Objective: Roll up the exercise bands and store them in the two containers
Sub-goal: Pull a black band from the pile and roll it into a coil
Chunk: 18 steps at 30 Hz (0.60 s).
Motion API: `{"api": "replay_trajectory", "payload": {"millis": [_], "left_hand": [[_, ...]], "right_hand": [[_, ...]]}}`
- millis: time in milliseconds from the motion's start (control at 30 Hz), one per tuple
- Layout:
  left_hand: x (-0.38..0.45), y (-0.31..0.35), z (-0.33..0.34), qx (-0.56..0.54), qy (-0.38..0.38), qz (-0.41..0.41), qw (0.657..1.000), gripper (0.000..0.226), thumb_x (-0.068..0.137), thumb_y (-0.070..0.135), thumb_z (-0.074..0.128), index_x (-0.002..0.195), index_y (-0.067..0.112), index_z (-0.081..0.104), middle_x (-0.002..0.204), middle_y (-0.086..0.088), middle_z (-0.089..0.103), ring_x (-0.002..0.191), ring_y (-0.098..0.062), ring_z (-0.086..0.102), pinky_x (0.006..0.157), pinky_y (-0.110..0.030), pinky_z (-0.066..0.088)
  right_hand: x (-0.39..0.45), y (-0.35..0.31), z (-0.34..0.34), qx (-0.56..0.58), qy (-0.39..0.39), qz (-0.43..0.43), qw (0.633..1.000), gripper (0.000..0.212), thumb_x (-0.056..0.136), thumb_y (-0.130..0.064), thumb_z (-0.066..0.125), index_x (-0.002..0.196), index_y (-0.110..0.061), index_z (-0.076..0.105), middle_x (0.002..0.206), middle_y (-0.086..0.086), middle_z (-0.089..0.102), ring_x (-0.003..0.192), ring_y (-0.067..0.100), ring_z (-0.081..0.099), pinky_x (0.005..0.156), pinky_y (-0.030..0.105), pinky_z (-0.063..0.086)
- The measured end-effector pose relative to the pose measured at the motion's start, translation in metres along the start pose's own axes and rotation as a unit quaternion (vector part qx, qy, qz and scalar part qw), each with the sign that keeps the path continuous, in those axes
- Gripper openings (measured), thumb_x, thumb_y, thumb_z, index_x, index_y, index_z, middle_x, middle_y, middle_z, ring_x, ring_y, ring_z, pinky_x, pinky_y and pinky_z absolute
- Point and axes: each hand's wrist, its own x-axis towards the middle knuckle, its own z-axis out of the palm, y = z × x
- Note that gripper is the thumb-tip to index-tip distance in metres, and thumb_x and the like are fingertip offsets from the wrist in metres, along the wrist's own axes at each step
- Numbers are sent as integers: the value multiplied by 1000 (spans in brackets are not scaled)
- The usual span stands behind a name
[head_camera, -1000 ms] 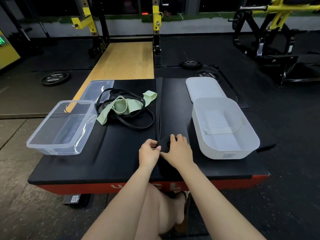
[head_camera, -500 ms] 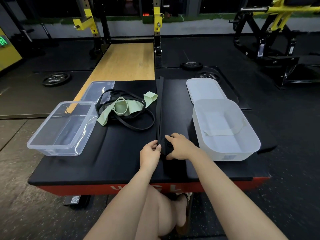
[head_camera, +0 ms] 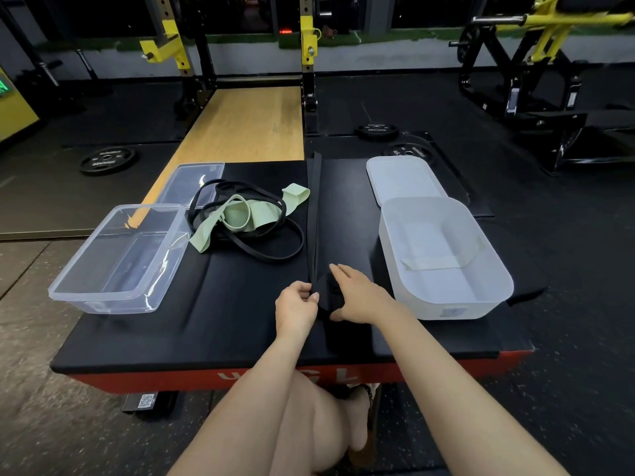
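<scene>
Gym floor (head_camera: 515, 108), black bench top (head_camera: 171, 324), both hands (head_camera: 297, 304) pinching rolled black band (head_camera: 328, 295)

Gym floor. Yellow-and-black squat rack (head_camera: 305, 46) at 12 o'clock over a wooden lifting platform (head_camera: 240, 125); weight plates on black rubber flooring at 10 (head_camera: 107, 159) and 1 o'clock (head_camera: 376, 129); yellow machine frame (head_camera: 549, 25) at 2; padded black-and-red plyo box (head_camera: 240, 338) in front as work surface.
</scene>
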Motion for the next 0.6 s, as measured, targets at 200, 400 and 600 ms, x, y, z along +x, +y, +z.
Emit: {"api": "replay_trajectory", "payload": {"millis": [200,400,600], "left_hand": [[0,1,0,12,3,7,1000,26,91,13,58,116,9,60,111,-5,63,88,-7,53,82,-18,40],[-3,-1,1,-20,-7,2,1000,24,91,14,57,115,11,57,104,-4,61,85,-12,54,76,-21,39],[-2,-3,1,-45,-8,2,999,30,89,14,60,117,19,53,119,3,60,96,-11,59,83,-22,42]], "right_hand": [[-11,-13,16,-31,106,72,991,94,74,-63,63,140,-7,27,139,7,33,130,26,31,95,35,41],[-4,-22,22,-24,150,83,985,72,84,-55,57,133,-6,36,134,9,39,125,24,36,91,32,41],[-4,-19,14,-13,124,66,990,69,85,-49,59,134,-6,36,134,9,38,126,25,33,92,33,41]]}}
